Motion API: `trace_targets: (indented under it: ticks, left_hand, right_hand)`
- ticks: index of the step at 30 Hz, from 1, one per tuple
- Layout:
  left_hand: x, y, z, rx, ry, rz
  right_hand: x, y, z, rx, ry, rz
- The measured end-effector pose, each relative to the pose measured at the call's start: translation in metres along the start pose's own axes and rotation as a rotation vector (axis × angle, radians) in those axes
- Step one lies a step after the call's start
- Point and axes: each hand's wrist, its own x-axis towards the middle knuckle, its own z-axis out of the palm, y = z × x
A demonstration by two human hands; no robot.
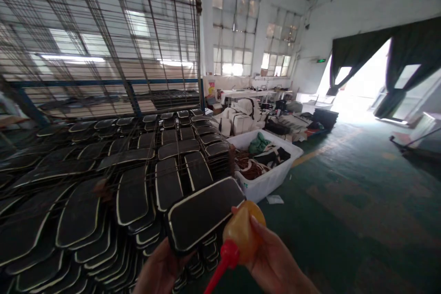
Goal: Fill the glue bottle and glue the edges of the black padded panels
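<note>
A black panel [206,213] with rounded corners and a pale line near its edge is held up in my left hand [163,264], which grips it from below at its lower left. My right hand [272,252] is wrapped round an amber squeeze bottle [246,234], tilted so that its red nozzle [223,262] points down and to the left. The bottle overlaps the panel's right end. Beside and behind the panel, many similar black panels [132,197] lie in layered stacks on wire racks.
A raised wire rack [138,46] stands over the stacks at the left. Right of them is a white bin [262,188] with cloth and brown material inside. White bags [237,121] and work tables [248,94] stand farther back. Green floor [344,202] extends at the right.
</note>
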Motion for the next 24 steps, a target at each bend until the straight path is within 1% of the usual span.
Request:
trace_targets:
  ticks: [1, 2, 5, 7, 9, 11, 14, 16, 18, 20, 22, 24]
  left_hand:
    - [-0.002, 0.016, -0.005, 0.049, 0.009, 0.030]
    - [-0.003, 0.032, -0.008, 0.099, -0.035, 0.062]
    - [-0.005, 0.072, -0.005, 0.343, -0.234, -0.028]
    - [-0.005, 0.088, 0.002, 0.530, -0.329, -0.060]
    - [-0.001, 0.095, 0.010, 0.665, -0.401, -0.079]
    - [0.004, 0.096, 0.016, 0.737, -0.457, -0.114]
    - [0.010, 0.097, 0.021, 0.773, -0.490, -0.169]
    - [0.012, 0.100, 0.020, 0.759, -0.509, -0.167]
    - [0.011, 0.106, 0.010, 0.721, -0.519, -0.162]
    - [0.010, 0.111, -0.008, 0.670, -0.464, -0.162]
    - [0.010, 0.113, -0.036, 0.595, -0.316, -0.135]
    - [0.014, 0.110, -0.067, 0.475, -0.154, -0.099]
  right_hand:
    - [-0.002, -0.005, -0.001, -0.031, 0.012, 0.019]
    - [-0.004, -0.009, -0.001, -0.066, 0.016, 0.038]
    - [-0.004, -0.015, 0.000, -0.183, -0.007, 0.090]
    - [-0.002, -0.015, 0.004, -0.246, -0.019, 0.118]
    - [0.003, -0.013, 0.007, -0.295, -0.022, 0.143]
    - [0.010, -0.007, 0.008, -0.335, -0.026, 0.160]
    - [0.018, 0.003, 0.007, -0.369, -0.033, 0.164]
    - [0.021, 0.008, 0.006, -0.370, -0.027, 0.146]
    - [0.020, 0.010, 0.006, -0.359, -0.013, 0.092]
    - [0.018, 0.004, 0.008, -0.346, 0.023, -0.002]
    - [0.016, -0.008, 0.014, -0.349, 0.089, -0.144]
    - [0.015, -0.024, 0.022, -0.387, 0.168, -0.329]
